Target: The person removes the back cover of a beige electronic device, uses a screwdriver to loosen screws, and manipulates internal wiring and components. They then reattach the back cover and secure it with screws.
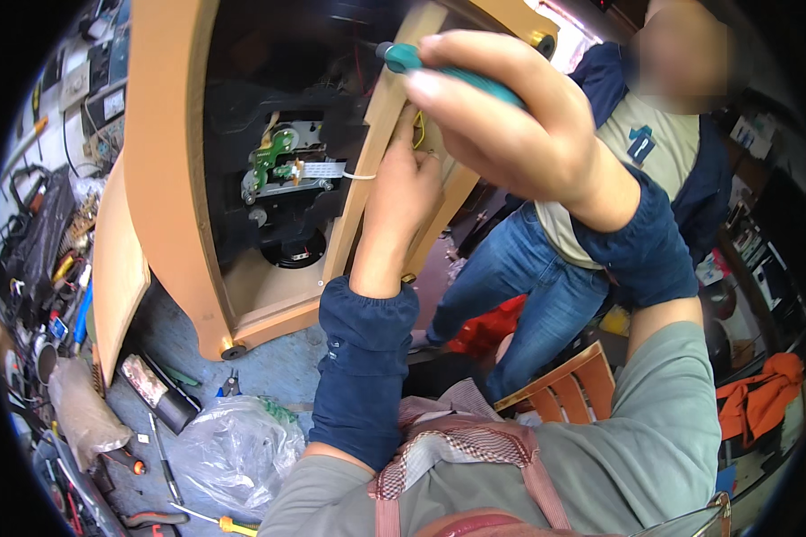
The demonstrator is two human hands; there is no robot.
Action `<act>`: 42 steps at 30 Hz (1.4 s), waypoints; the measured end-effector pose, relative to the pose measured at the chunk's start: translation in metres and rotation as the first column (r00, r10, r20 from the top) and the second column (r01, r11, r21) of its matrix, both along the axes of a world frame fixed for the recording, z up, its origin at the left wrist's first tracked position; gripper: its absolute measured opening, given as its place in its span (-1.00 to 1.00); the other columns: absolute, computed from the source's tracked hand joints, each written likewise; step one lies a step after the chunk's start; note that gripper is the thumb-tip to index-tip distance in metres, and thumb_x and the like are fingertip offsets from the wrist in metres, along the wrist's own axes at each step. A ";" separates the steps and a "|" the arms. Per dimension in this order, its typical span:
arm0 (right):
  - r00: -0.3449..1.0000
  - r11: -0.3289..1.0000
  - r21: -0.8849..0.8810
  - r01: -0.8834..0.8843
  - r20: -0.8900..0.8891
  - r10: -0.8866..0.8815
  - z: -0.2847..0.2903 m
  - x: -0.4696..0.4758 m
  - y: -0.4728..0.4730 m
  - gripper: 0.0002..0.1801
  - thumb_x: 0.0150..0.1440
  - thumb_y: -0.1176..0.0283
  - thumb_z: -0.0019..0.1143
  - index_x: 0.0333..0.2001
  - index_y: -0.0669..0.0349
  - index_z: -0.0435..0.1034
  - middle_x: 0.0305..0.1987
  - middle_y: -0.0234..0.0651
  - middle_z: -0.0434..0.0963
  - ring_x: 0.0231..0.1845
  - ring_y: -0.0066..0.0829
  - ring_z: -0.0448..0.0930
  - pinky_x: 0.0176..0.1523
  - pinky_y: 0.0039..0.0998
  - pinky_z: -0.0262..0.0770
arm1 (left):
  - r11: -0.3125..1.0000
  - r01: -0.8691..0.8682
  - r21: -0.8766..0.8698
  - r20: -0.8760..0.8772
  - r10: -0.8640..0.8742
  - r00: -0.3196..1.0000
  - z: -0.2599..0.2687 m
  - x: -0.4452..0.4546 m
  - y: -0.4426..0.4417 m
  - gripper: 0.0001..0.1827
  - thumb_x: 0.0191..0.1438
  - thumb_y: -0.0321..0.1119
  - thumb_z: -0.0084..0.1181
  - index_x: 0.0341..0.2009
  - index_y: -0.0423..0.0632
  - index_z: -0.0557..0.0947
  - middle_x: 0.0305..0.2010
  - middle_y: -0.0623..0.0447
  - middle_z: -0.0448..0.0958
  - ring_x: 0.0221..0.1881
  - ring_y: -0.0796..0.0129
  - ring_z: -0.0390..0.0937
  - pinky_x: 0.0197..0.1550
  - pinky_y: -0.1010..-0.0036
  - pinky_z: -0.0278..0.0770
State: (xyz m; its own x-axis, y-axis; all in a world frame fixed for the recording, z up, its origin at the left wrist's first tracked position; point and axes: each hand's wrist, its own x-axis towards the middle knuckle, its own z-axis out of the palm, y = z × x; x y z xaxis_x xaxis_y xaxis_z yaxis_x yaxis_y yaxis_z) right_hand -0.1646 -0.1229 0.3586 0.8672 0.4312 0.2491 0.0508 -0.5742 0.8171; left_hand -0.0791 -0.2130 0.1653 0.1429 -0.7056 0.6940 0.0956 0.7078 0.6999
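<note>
My right hand [517, 121] is raised in front of the cabinet, its fingers closed around a teal-handled tool [403, 59], likely a screwdriver; its shaft is not visible. Lower and to the left, my left hand [406, 188] reaches into a narrow compartment behind a wooden rail [356, 194], near a yellow wire [418, 129]. Its fingertips are hidden, so whether it grips anything does not show. The wooden cabinet [168, 148] is open, showing a disc-drive mechanism with a green circuit board [269, 158], a white ribbon cable [324, 170] and a round black speaker [292, 255].
Another person in jeans [524, 268] stands close at the right. A curved wooden panel [117, 268] leans at the left. On the floor lie a clear plastic bag [235, 456], blue-handled cutters [230, 385], a yellow-handled screwdriver [232, 525] and a black box [164, 396]. A slatted wooden piece [571, 389] is behind my right arm.
</note>
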 end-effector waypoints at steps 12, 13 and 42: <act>0.544 0.777 0.480 -0.407 0.811 -0.216 -0.238 -0.189 0.091 -0.33 0.26 0.70 0.30 0.38 0.16 0.23 0.17 0.26 0.53 -0.10 -0.10 0.76 -0.06 -0.16 0.85 | 0.916 -0.402 0.016 -0.028 0.402 0.915 -0.025 -0.044 0.030 -0.12 0.15 -0.59 0.12 0.59 -0.23 0.21 0.57 -0.40 0.20 0.09 -0.07 0.71 0.10 0.20 0.73; 0.487 0.679 0.582 -0.447 0.795 -0.361 -0.266 -0.203 0.099 -0.37 0.27 0.71 0.26 0.36 0.20 0.23 0.17 0.23 0.53 -0.09 -0.17 0.75 -0.02 -0.22 0.83 | 0.866 -0.497 -0.055 0.012 0.499 0.867 -0.028 -0.050 0.034 -0.12 0.15 -0.60 0.11 0.59 -0.22 0.22 0.59 -0.39 0.16 0.15 -0.11 0.68 0.14 0.20 0.71; 0.929 -0.993 -0.041 0.112 0.359 0.090 -0.417 -0.118 0.082 -0.49 0.43 0.41 0.29 0.36 0.15 0.28 0.10 -0.15 0.68 0.03 -0.26 0.79 0.16 -0.24 0.78 | 0.724 -0.591 0.356 0.480 0.401 0.780 -0.175 -0.037 0.326 -0.56 0.34 -0.29 0.38 0.22 -0.23 0.68 0.23 -0.21 0.64 0.25 0.00 0.62 0.30 0.20 0.57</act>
